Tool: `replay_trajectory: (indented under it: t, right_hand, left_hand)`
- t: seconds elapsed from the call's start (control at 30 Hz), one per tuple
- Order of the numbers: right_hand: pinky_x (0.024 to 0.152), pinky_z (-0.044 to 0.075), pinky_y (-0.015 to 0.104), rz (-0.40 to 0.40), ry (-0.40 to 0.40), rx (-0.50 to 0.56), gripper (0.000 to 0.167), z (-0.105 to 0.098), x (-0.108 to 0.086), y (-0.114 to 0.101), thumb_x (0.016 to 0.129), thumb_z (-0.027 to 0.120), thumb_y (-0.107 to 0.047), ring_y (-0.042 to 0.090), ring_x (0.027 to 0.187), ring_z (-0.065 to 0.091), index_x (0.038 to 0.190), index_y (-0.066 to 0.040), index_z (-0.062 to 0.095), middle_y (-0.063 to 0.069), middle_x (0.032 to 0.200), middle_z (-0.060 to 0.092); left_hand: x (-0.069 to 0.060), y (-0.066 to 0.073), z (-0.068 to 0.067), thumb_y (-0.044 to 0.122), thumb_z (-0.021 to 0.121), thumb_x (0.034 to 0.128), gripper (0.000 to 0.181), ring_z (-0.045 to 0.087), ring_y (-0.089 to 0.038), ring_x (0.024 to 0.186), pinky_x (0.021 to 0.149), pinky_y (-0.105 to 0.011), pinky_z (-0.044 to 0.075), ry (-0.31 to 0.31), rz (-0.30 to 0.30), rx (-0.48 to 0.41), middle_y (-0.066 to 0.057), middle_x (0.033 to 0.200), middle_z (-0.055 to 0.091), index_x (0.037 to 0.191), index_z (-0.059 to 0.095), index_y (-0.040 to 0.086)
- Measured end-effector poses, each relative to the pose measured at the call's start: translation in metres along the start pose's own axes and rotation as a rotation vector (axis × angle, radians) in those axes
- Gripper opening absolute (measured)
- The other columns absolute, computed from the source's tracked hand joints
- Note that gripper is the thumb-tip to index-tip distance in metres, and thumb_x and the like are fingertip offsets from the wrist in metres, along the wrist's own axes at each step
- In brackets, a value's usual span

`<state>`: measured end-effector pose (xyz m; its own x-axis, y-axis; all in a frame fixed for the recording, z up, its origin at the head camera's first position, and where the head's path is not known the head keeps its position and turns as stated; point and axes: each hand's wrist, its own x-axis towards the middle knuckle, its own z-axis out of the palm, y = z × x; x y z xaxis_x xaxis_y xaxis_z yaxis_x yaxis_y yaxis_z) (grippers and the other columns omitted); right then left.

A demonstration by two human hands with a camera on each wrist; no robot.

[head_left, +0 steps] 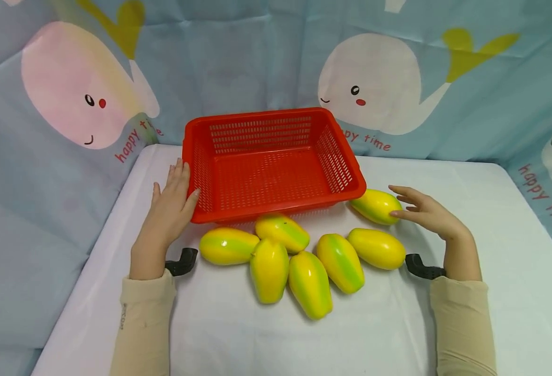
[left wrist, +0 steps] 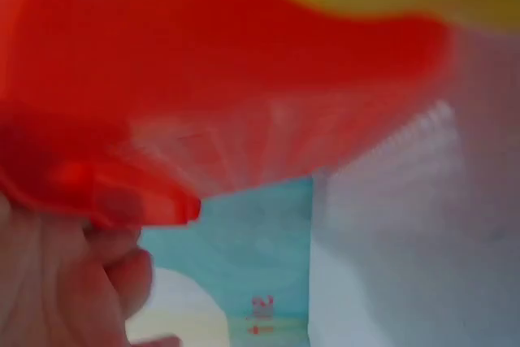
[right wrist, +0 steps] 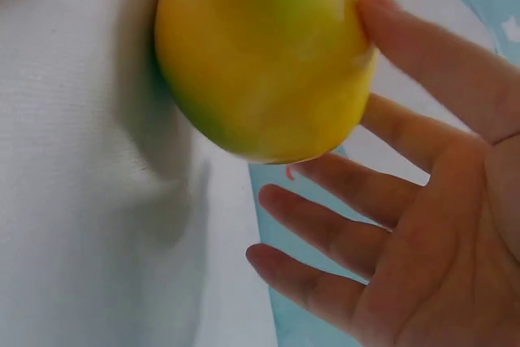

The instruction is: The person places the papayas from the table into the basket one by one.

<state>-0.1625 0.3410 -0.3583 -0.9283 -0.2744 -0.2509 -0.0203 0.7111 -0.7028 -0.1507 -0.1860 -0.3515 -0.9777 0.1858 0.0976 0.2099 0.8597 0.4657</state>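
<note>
A glossy yellow-green oval fruit (head_left: 375, 206) is touched by the thumb of the right hand (head_left: 426, 213), its grip spread apart, at the near right corner of a red perforated plastic basket (head_left: 271, 180). The basket, set toward the far edge of the white-covered bench (head_left: 370, 339), is touched along its left edge by the left hand (head_left: 168, 209), fingers extended. Six similar fruits (head_left: 310, 285) are grouped before its near edge.
</note>
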Motion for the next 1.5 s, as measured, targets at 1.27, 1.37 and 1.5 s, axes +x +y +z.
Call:
replay_trajectory:
  t: [1.27,1.37,1.5]
  right_hand:
    - [0.099,0.033,0.057,0.055,0.003,0.014,0.065,0.006,0.007,-0.001,0.088,0.065,-0.034,0.033,0.124,0.037,0.143,-0.013,0.037,0.012,0.143,0.038]
    - [0.1,0.031,0.058,0.064,0.029,0.017,0.066,0.003,0.004,-0.001,0.089,0.064,-0.033,0.036,0.126,0.035,0.145,-0.014,0.035,0.011,0.144,0.037]
    - [0.099,0.036,0.043,0.055,0.082,0.01,0.063,-0.001,0.0,-0.001,0.09,0.064,-0.031,0.031,0.124,0.038,0.145,-0.015,0.036,0.008,0.142,0.039]
  left_hand:
    - [-0.003,-0.001,0.006,0.028,0.034,0.0997,0.065,-0.01,-0.024,0.143,0.109,-0.056,-0.011,-0.019,-0.034,-0.056,-0.006,0.157,-0.005,0.151,0.001,0.006]
    - [-0.003,-0.001,0.005,0.028,0.034,0.0998,0.065,-0.01,-0.024,0.143,0.109,-0.056,-0.011,-0.032,-0.033,-0.063,-0.006,0.157,-0.007,0.151,0.0,0.006]
    - [-0.003,-0.001,0.004,0.028,0.033,0.0999,0.065,-0.011,-0.024,0.143,0.109,-0.056,-0.011,-0.042,-0.027,-0.063,-0.007,0.157,-0.007,0.151,-0.001,0.005]
